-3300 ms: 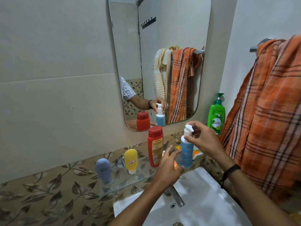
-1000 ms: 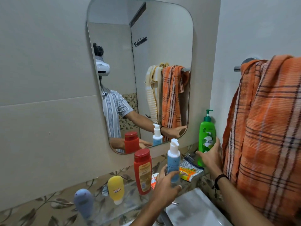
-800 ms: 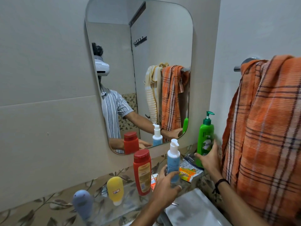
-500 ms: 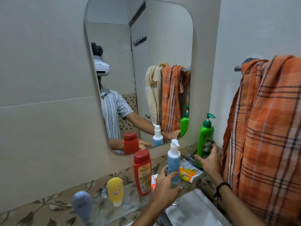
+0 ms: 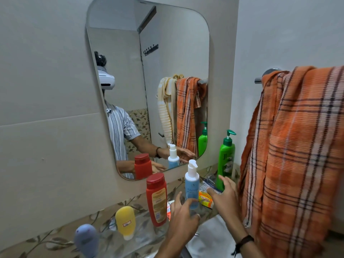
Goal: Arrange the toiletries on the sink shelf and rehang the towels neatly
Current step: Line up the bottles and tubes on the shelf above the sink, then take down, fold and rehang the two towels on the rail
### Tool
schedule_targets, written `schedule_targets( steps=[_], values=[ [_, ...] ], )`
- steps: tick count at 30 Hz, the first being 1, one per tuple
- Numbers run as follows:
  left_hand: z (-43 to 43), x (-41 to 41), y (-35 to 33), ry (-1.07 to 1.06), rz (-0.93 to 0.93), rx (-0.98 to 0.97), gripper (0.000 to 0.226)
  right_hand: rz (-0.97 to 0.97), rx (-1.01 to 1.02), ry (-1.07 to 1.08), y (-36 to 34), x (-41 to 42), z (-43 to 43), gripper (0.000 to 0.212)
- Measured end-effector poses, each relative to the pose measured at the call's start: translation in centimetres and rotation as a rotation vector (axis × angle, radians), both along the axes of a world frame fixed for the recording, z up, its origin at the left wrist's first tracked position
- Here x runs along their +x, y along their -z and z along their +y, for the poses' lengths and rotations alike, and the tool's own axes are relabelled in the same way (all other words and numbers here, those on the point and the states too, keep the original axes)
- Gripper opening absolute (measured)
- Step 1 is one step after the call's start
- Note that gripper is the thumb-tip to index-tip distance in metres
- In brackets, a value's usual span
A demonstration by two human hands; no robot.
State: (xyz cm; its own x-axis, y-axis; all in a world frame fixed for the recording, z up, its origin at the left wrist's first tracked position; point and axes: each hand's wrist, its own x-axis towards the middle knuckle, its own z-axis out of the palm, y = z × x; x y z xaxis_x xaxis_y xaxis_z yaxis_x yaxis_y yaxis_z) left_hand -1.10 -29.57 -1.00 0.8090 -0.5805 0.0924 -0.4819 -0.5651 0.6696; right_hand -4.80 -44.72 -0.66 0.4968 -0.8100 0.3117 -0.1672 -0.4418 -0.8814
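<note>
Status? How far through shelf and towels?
Done: red bottle, yellow tube, grey tube stand in a row. In hand: left hand grips the blue bottle; right hand open by the green bottle. Left: loose packets, bunched orange towel.

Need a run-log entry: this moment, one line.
left hand: curled round blue bottle | right hand: open, beside green bottle
</note>
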Motion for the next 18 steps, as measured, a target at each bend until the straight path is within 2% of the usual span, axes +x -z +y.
schedule_targets(
  steps=[2, 4, 6, 8, 10, 13, 16, 18],
  values=[
    [0.2, -0.4, 0.0, -0.017, -0.032, -0.008, 0.047, -0.109, -0.123, 0.002, -1.5, -2.1, 1.3, 0.026],
    [0.4, -0.8, 0.1, -0.035, -0.076, -0.021, 0.045, -0.234, -0.274, 0.084, -3.6, -4.4, 1.7, 0.012],
    [0.5, -1.1, 0.4, -0.041, -0.14, -0.051, 0.043, -0.338, -0.494, 0.265, -5.8, -6.4, 1.3, 0.007],
    [0.6, -1.5, 0.6, -0.033, -0.183, -0.092, 0.04, -0.363, -0.607, 0.498, -7.1, -8.0, 0.1, 0.019],
    [0.5, -1.8, 0.6, -0.015, -0.214, -0.127, 0.038, -0.354, -0.513, 0.68, -7.6, -9.0, -1.2, 0.051],
    [0.3, -2.2, 0.6, 0.013, -0.252, -0.163, 0.036, -0.306, -0.315, 0.761, -7.6, -10.0, -1.9, 0.098],
    [0.0, -2.3, 0.7, 0.028, -0.257, -0.166, 0.035, -0.321, -0.209, 0.704, -7.6, -10.3, -2.9, 0.114],
    [-0.1, -2.3, 0.8, 0.037, -0.254, -0.159, 0.034, -0.368, -0.169, 0.641, -7.6, -10.5, -3.5, 0.111]
  ],
)
